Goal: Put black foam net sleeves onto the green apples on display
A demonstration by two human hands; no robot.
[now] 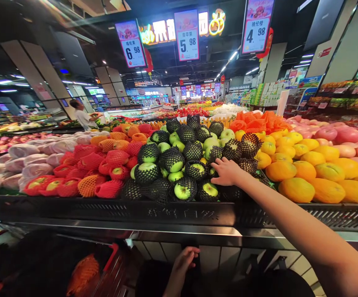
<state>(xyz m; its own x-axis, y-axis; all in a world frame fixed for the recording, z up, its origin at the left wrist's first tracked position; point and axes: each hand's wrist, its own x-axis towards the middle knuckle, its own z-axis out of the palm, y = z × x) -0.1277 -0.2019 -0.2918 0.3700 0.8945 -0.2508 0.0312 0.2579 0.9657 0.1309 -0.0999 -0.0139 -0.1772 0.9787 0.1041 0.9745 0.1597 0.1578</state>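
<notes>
My right hand [228,171] reaches over a heap of green apples [210,189], palm down, with its fingers stretched out. Its fingertips lie over the apples at the right front of the heap; whether they touch one I cannot tell. Most of these apples sit in black foam nets [175,160], and some are bare. Low in front of the display, below its edge, hangs my left hand [185,260], away from the fruit. Its fingers are loosely bent and apart, with nothing visible in them.
Red-netted apples [109,187] lie left of the green ones, oranges [296,189] right. A black slatted rail [185,212] fronts the display. At the lower left stands a red-edged cart [112,255] holding an orange-netted item [84,272]. Price signs [187,37] hang above; a person [83,115] stands far left.
</notes>
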